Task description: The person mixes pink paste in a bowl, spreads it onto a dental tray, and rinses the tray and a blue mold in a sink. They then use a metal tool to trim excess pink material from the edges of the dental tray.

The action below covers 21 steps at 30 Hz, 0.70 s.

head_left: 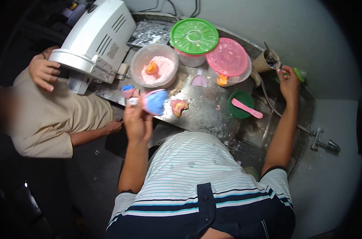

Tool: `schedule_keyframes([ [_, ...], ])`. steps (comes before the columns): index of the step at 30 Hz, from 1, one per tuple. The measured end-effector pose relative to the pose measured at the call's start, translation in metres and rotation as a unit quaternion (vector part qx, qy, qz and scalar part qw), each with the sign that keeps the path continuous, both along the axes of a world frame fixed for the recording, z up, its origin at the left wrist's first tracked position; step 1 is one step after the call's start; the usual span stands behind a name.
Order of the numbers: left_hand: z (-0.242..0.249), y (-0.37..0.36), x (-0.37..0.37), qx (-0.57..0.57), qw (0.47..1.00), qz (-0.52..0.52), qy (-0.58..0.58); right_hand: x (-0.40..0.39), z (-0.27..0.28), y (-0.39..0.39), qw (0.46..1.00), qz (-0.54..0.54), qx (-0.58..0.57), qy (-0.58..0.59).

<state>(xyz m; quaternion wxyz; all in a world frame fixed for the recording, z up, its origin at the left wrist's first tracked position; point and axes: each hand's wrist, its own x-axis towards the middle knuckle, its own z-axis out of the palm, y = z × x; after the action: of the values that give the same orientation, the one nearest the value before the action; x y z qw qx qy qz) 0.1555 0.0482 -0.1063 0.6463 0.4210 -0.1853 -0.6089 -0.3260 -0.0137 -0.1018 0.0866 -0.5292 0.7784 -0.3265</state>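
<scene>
My left hand (136,119) has its grip clamped on a blue mould (154,101) held above the tabletop (205,107) edge, its long axis pointing right and slightly up. My right hand (288,81) reaches to a green-handled tool (297,74) by the sink; whether that grip is closed I cannot tell, fingers hide it.

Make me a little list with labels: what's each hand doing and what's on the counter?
left hand: holds a blue cup up over the counter edge
right hand: reaches to a green thing by the sink; grip unclear
counter: metal, dusty
open tub: pink powder inside
lids: green lid, pink lid on tubs
green bowl: pink spatula across it
other person: beside a white machine
</scene>
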Motion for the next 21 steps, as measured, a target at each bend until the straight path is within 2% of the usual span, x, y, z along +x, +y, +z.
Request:
schedule_keyframes([
  [1, -0.011, 0.003, -0.005, -0.006, 0.999, -0.046, -0.008, 0.021, 0.008, 0.000, 1.000, 0.011, -0.001, -0.008],
  [3, -0.003, -0.001, -0.034, 0.027, 0.996, -0.086, -0.016, 0.069, 0.024, 0.013, 0.980, 0.130, -0.030, -0.144],
  [5, -0.007, -0.005, -0.050, 0.056, 0.980, -0.189, 0.000, 0.123, 0.043, 0.036, 0.958, 0.258, -0.052, -0.109],
  [7, 0.002, -0.010, -0.071, 0.098, 0.964, -0.245, 0.028, 0.145, 0.060, 0.056, 0.938, 0.334, -0.016, -0.088],
  [8, 0.005, -0.013, -0.080, 0.099, 0.962, -0.253, 0.029, 0.137, 0.059, 0.065, 0.939, 0.332, 0.005, -0.093],
  [9, 0.008, -0.016, -0.089, 0.111, 0.955, -0.273, 0.041, 0.119, 0.052, 0.073, 0.951, 0.295, -0.013, -0.088],
  [10, 0.010, -0.017, -0.094, 0.123, 0.947, -0.292, 0.051, 0.096, 0.048, 0.081, 0.972, 0.212, -0.037, -0.096],
  [11, 0.011, -0.020, -0.099, 0.124, 0.945, -0.298, 0.050, 0.057, 0.037, 0.091, 0.989, 0.122, -0.070, -0.052],
  [13, 0.012, -0.023, -0.109, 0.116, 0.932, -0.333, 0.082, -0.046, 0.004, 0.127, 0.986, -0.134, -0.095, 0.033],
  [14, 0.016, -0.024, -0.116, 0.119, 0.931, -0.339, 0.071, -0.105, -0.010, 0.154, 0.942, -0.266, -0.045, 0.198],
  [15, 0.020, -0.025, -0.122, 0.121, 0.927, -0.348, 0.071, -0.124, 0.000, 0.174, 0.895, -0.372, 0.057, 0.242],
  [16, 0.025, -0.026, -0.128, 0.124, 0.921, -0.362, 0.072, -0.137, 0.010, 0.192, 0.824, -0.468, 0.159, 0.277],
  [17, 0.027, -0.026, -0.135, 0.126, 0.915, -0.376, 0.073, -0.146, 0.009, 0.207, 0.818, -0.477, 0.165, 0.275],
  [19, 0.029, -0.027, -0.152, 0.131, 0.908, -0.392, 0.065, -0.163, 0.005, 0.234, 0.802, -0.462, 0.155, 0.346],
  [20, 0.029, -0.027, -0.160, 0.133, 0.906, -0.398, 0.058, -0.173, 0.001, 0.244, 0.838, -0.400, 0.110, 0.353],
  [21, 0.030, -0.027, -0.168, 0.136, 0.901, -0.408, 0.055, -0.180, -0.007, 0.251, 0.835, -0.409, 0.116, 0.350],
])
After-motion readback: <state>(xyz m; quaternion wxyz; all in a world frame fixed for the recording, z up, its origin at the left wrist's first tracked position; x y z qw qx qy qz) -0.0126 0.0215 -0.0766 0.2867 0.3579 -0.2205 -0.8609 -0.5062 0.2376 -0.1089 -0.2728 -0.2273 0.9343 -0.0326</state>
